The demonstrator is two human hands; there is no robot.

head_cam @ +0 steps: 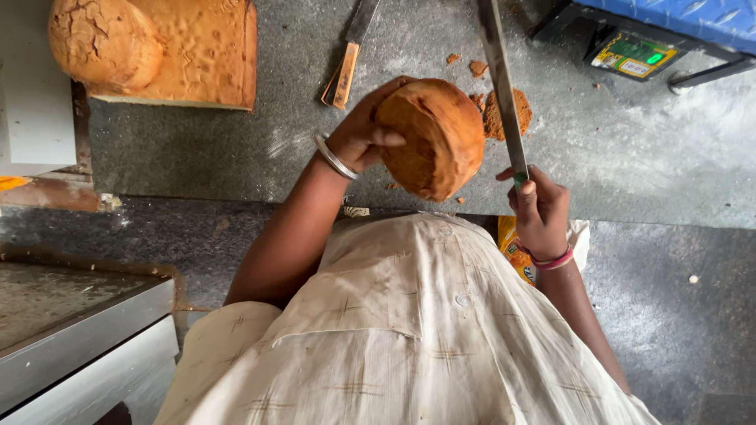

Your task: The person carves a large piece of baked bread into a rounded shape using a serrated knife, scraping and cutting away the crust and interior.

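We count two hands, two knives and two round loaves: our left hand (364,135) is clasped around a round, cracked orange-brown crusty loaf (433,138) held above the grey stone counter (630,149), and just right of that loaf our right hand (540,208) is closed on the handle of a long flat steel blade (502,86). Beyond the loaf lie one crumb heap (496,112) and a wooden-handled knife (346,63). Far to its left, a second round loaf (102,43) rests on a golden slab cake (201,51).

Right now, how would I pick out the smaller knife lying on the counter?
Start at the big golden cake slab at the grey counter's far left. Just right of it lies the small knife, untouched, with a wooden handle; the long blade is held in the right hand.
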